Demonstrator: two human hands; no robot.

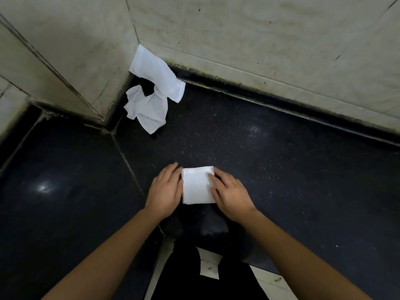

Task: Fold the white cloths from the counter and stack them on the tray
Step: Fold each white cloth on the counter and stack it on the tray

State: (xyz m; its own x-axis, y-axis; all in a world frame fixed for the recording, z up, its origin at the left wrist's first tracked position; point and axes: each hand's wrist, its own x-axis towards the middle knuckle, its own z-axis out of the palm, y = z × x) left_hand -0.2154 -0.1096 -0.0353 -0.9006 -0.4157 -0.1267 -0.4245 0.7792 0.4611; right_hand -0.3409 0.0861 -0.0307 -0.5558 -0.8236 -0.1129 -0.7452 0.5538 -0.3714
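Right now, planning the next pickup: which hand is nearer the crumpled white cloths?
Left. The left hand lies below the crumpled white cloths, at the folded cloth's left edge; the right hand rests on its right edge, farther away.

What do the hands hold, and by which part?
Nothing gripped: right hand presses flat on the folded white cloth, right edge; left hand touches its left edge.

no legible text, folded white cloth point(197, 188) blank, crumpled white cloths point(148, 110) blank, black counter point(281, 169) unmarked, wall tiles point(259, 40) unmarked
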